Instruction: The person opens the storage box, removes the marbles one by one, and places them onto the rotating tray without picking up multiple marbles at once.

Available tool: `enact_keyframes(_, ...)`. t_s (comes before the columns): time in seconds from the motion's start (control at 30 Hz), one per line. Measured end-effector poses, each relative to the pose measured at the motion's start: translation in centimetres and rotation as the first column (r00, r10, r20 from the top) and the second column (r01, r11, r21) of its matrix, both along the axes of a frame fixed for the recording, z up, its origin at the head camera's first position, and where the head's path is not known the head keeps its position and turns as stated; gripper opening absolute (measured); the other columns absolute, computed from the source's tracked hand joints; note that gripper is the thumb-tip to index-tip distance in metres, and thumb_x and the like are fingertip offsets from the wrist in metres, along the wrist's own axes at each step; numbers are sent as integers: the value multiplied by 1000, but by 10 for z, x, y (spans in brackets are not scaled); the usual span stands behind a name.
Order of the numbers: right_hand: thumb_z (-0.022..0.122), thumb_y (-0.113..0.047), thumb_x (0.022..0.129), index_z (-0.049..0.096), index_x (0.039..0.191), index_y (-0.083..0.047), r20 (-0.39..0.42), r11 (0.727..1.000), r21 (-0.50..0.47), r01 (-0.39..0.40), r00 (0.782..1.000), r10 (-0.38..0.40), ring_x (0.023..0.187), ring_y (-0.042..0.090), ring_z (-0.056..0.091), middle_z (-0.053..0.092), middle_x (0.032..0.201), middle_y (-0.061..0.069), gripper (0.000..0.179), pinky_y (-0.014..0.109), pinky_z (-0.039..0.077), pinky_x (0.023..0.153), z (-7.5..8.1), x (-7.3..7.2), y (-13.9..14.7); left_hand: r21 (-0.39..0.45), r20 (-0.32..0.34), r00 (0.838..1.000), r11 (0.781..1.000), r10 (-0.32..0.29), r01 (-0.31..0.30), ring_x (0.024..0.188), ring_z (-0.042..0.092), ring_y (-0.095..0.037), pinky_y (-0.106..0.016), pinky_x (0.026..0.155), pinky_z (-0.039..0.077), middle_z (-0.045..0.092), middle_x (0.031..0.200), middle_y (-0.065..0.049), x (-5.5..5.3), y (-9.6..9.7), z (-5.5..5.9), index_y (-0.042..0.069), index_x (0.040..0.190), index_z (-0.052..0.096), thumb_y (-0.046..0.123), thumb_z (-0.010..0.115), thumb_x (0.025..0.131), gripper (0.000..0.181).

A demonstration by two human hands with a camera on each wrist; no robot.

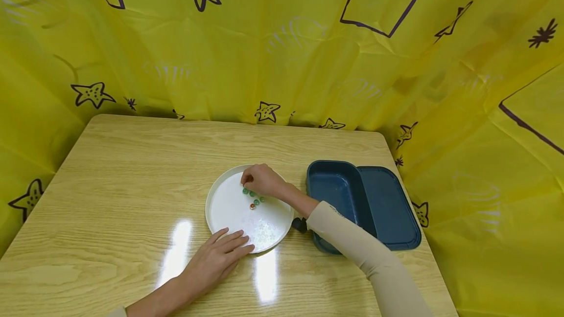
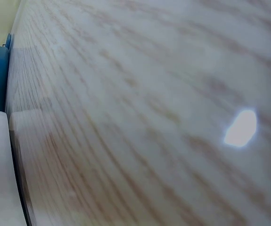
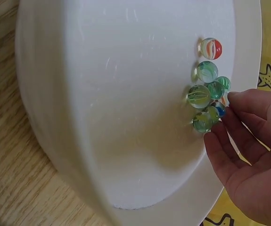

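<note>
A round white pan [image 1: 210,219] sits on the wooden table. Inside it is a cluster of glass marbles, mostly green [image 3: 199,96], with one red-and-white marble [image 3: 211,48] at its end. My right hand [image 1: 261,180] reaches over the pan from the right, its fingers bent. Between thumb and fingertips it pinches a partly hidden marble with blue and orange in it [image 3: 219,109], right beside the green ones. My left hand [image 1: 220,253] lies across the pan's near rim with fingers extended; only slivers of its fingers show in the left wrist view.
Right of the pan stands a deep dark-blue container [image 1: 337,185], and a flat dark-blue lid [image 1: 389,209] lies beside it. A small black piece [image 1: 299,224] shows at the pan's right edge. Yellow curtains [image 1: 246,62] hang behind the table and along its sides.
</note>
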State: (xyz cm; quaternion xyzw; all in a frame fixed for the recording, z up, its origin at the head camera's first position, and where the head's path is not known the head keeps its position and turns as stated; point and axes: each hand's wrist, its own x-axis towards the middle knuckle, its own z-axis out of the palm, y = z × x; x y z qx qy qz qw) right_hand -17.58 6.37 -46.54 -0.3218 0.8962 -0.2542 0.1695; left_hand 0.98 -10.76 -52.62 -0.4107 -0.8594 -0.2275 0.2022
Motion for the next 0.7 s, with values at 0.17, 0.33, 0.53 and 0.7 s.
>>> enact_keyframes(0.17, 70, -6, 93, 75, 94, -6, -12, 1000, -9, 4, 1000, -4, 69, 9, 55, 70, 87, 2, 6, 17, 45, 62, 2, 0, 0, -16, 4, 1000, 1000, 6, -6, 117, 62, -26, -50, 97, 49, 70, 120, -5, -1, 0, 1, 16, 122, 70, 9, 79, 74, 49)
enact_keyframes(0.33, 70, -9, 93, 75, 100, -5, -13, 1000, -1, 13, 1000, -13, 82, 13, 61, 71, 94, 4, 9, 22, 50, 72, 12, 1, 4, -16, 0, 1000, 1000, 3, -3, 116, 63, -26, -50, 97, 50, 70, 119, -5, 0, 0, 2, 16, 121, 70, 10, 79, 74, 48)
enact_keyframes(0.53, 64, -14, 99, 74, 106, -6, -57, 999, -34, 15, 998, -16, 95, 19, 64, 71, 101, 4, 15, 29, 52, 84, 32, 4, 16, -25, 9, 1000, 1000, 0, 1, 116, 63, -26, -50, 97, 49, 70, 119, -5, 0, -1, 4, 16, 121, 70, 11, 76, 78, 44)
enact_keyframes(0.7, 63, -18, 100, 73, 111, -6, -99, 998, -46, 35, 994, -39, 103, 22, 62, 70, 109, 6, 19, 34, 52, 89, 43, 8, 32, -35, 16, 1000, 999, 7, -6, 117, 62, -26, -50, 99, 48, 70, 119, -6, -1, -1, 7, 14, 121, 70, 21, 49, 104, 28)
